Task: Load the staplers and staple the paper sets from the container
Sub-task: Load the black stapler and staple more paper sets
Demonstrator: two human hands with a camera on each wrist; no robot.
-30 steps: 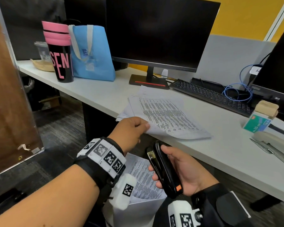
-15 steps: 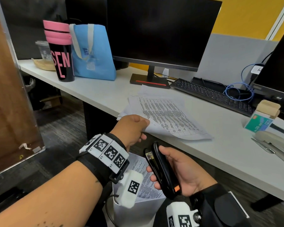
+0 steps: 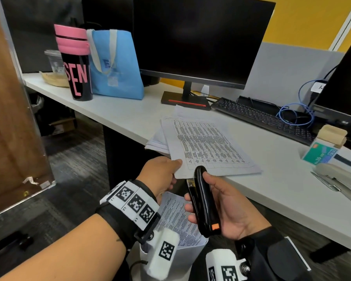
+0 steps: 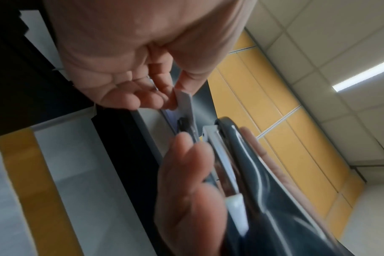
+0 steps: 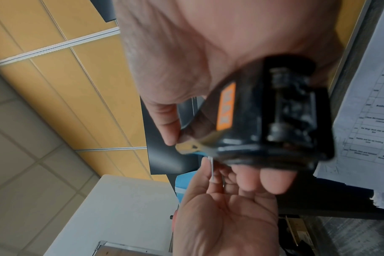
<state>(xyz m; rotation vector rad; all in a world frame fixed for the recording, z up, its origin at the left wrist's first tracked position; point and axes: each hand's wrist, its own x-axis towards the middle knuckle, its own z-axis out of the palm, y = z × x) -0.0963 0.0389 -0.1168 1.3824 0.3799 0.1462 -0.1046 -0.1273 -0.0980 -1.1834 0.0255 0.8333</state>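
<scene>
Lying on the table (image 3: 130, 116): one spread of paper sets (image 3: 203, 145), near corner past the edge.
Left hand (image 3: 160, 175): pinches that corner between thumb and fingers.
Right hand (image 3: 229, 207): wraps the black stapler (image 3: 203, 201), mouth just beside the pinched corner.
Change: stapler has risen to the corner.
Count: two staplers, the grey stapler (image 3: 338, 177) lying apart on the table.

Left hand (image 3: 160, 175) raised, thumb and fingers (image 4: 164, 86) pinching a paper corner (image 4: 185, 102), right hand (image 3: 227, 207) just beside it, palm up, fingers curled round a black stapler (image 3: 204, 201), both wrists banded
</scene>
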